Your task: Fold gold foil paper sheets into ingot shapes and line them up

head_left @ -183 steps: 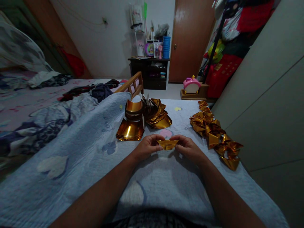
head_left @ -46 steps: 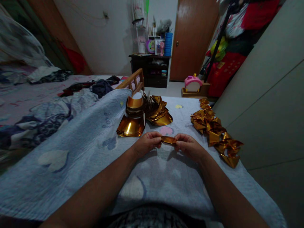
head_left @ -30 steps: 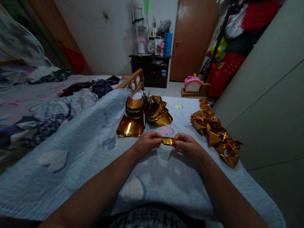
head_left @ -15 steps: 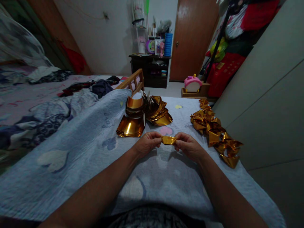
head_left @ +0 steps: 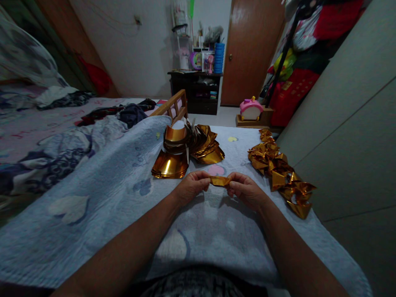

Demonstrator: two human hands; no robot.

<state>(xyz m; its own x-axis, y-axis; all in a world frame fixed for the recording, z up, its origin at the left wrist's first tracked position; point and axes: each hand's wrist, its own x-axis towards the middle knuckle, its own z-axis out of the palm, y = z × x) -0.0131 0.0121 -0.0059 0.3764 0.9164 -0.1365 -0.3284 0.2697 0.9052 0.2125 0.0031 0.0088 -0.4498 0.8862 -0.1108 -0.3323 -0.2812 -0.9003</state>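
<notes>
A small folded piece of gold foil paper (head_left: 219, 181) is stretched between my two hands, just above the blue blanket (head_left: 213, 235). My left hand (head_left: 194, 186) pinches its left end between thumb and fingers. The right end is pinched the same way by my right hand (head_left: 246, 189). Beyond my hands lie fanned stacks of gold foil sheets (head_left: 170, 164), some curled upright. To the right, a heap of folded gold foil pieces (head_left: 272, 161) runs along the blanket's edge.
A wooden rail (head_left: 173, 103) stands behind the foil stacks. On the left is a bed with rumpled clothes (head_left: 130, 113). A pale cabinet (head_left: 349, 136) borders the right side. A pink toy (head_left: 251, 109) sits on a box near the brown door (head_left: 253, 49).
The folded foil piece has tipped slightly and looks narrower and darker. Both hands keep their pinch in nearly the same place.
</notes>
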